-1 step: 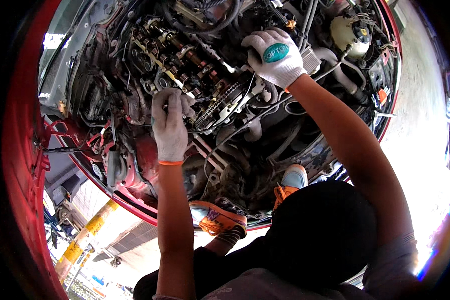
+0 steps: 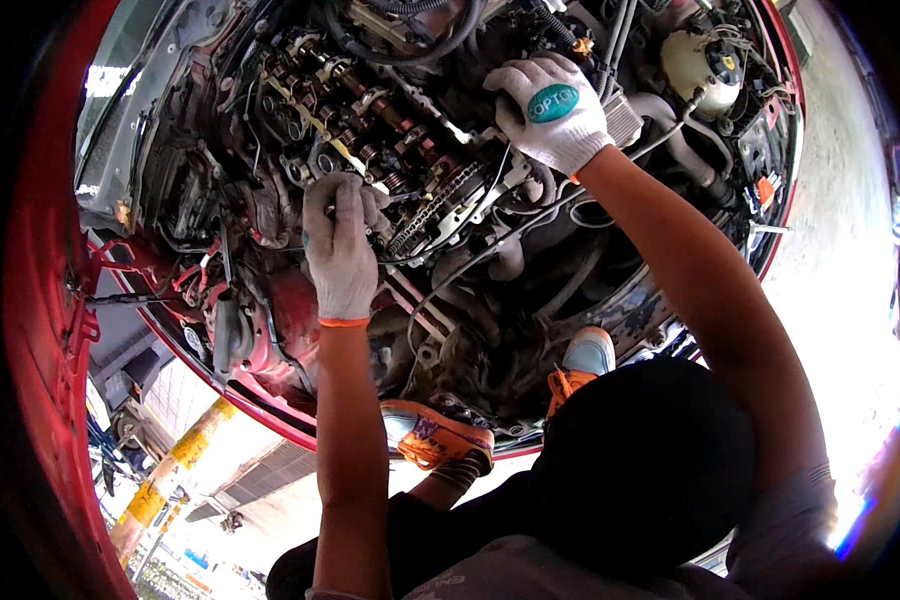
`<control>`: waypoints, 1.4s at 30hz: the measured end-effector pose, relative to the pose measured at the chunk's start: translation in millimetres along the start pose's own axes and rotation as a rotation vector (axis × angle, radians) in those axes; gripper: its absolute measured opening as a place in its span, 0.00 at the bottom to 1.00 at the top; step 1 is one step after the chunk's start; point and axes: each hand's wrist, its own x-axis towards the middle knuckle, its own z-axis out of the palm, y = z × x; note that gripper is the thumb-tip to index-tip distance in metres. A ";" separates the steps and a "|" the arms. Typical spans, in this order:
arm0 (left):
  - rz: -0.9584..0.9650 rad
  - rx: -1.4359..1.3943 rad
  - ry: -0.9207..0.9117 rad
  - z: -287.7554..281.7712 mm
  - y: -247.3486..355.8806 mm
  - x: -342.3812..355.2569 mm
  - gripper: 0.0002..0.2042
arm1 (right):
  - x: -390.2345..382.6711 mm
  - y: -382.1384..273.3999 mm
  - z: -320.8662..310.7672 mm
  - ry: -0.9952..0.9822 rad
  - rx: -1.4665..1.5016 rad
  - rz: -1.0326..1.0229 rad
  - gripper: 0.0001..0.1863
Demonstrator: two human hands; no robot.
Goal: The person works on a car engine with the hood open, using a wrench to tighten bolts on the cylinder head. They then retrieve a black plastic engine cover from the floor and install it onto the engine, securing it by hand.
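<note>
An exposed engine top with camshafts [image 2: 390,120] and a timing chain [image 2: 435,205] lies in the middle of the bay. My left hand [image 2: 340,245], in a pale glove with an orange cuff, rests at the lower left end of the cylinder head, fingers curled; what they hold is hidden. My right hand [image 2: 550,112], in a white glove with a green patch, is bent over parts right of the camshafts, beside a finned metal part [image 2: 622,125]. Its fingertips are partly out of sight, and I cannot make out what they grip.
A cream reservoir [image 2: 692,70] is at upper right. Hoses and cables [image 2: 450,270] cross below the chain. The red raised panel [image 2: 45,300] borders the left. Orange sneakers [image 2: 435,435] are at the bay's lower edge. A yellow post [image 2: 175,465] stands at lower left.
</note>
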 end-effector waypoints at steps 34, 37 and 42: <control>0.288 0.781 -0.046 54.4 16.3 54.1 0.07 | -3.1 5.6 -0.3 -0.059 0.033 0.028 0.16; -0.047 0.238 -0.022 18.5 18.2 47.0 0.07 | -0.9 2.9 -2.2 -0.097 -0.011 0.050 0.17; -0.130 -0.040 0.039 25.3 16.2 38.3 0.11 | -1.7 1.8 -0.5 -0.055 -0.022 0.031 0.17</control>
